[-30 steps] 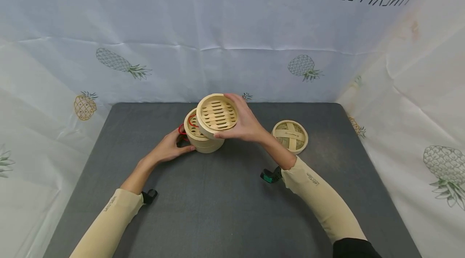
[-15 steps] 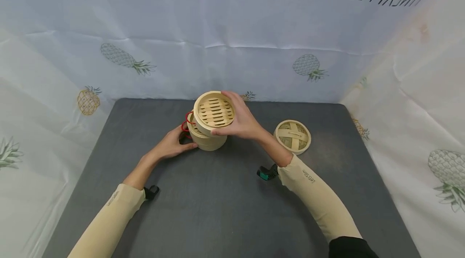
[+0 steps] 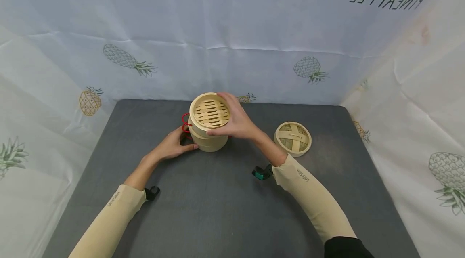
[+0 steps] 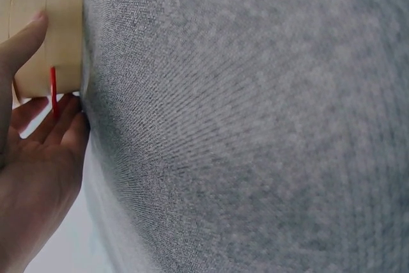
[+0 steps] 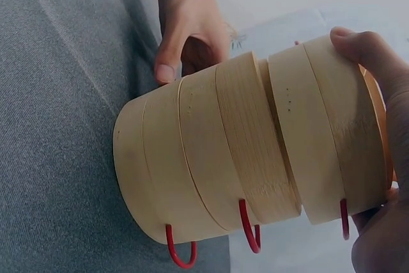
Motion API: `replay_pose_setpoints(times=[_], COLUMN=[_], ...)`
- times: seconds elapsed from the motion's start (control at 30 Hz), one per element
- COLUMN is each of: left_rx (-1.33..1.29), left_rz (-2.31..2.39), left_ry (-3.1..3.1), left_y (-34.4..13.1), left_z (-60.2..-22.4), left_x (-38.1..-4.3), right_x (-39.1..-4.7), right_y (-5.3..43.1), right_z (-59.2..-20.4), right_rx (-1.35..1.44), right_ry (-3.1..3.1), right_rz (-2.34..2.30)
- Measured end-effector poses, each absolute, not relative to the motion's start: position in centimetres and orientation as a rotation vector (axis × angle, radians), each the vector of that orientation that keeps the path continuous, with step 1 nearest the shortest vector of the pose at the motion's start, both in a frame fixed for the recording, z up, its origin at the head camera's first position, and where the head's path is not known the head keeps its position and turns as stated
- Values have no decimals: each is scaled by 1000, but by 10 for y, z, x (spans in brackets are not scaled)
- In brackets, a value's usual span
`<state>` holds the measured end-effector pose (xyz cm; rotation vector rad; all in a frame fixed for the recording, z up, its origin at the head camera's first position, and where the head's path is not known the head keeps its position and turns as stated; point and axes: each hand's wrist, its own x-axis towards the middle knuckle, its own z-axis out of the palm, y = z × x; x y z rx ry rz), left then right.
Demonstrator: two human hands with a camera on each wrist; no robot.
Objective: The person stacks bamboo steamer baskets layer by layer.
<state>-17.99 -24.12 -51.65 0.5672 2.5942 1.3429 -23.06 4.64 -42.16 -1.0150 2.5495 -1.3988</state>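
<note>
My right hand [image 3: 237,118] grips a round bamboo steamer basket [image 3: 210,113] with a slatted base and red loop handles. This basket is right over two stacked bamboo steamer baskets [image 3: 212,145] on the table. In the right wrist view the upper basket [image 5: 313,132] sits at a slight angle, with a narrow wedge-shaped gap above the stack [image 5: 198,151]. The left hand [image 3: 170,145] holds the lower stack from the left, its thumb [image 4: 29,39] on the bamboo side and its other fingers behind, near a red handle.
A round woven bamboo lid [image 3: 292,139] with crossed strips lies to the right on the dark grey table [image 3: 225,209]. Behind the table hangs a pale curtain [image 3: 225,19] with pineapple prints. A dark wrist camera [image 3: 262,172] juts from the right sleeve.
The upper basket has moved left and down in my right hand, lining up more closely with the lower stack. My left hand stays against the stack; the head view shifted slightly.
</note>
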Motion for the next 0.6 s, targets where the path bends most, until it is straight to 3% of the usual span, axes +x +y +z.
replay_pose_setpoints(times=[0.6], left_rx=[555], left_rz=[1325], left_ry=[2628], left_y=[-239], left_z=[-514], left_x=[-179], right_x=[-233], right_y=[40], right_z=[-423], right_rx=[-1021], right_ry=[2523], right_rz=[-1377])
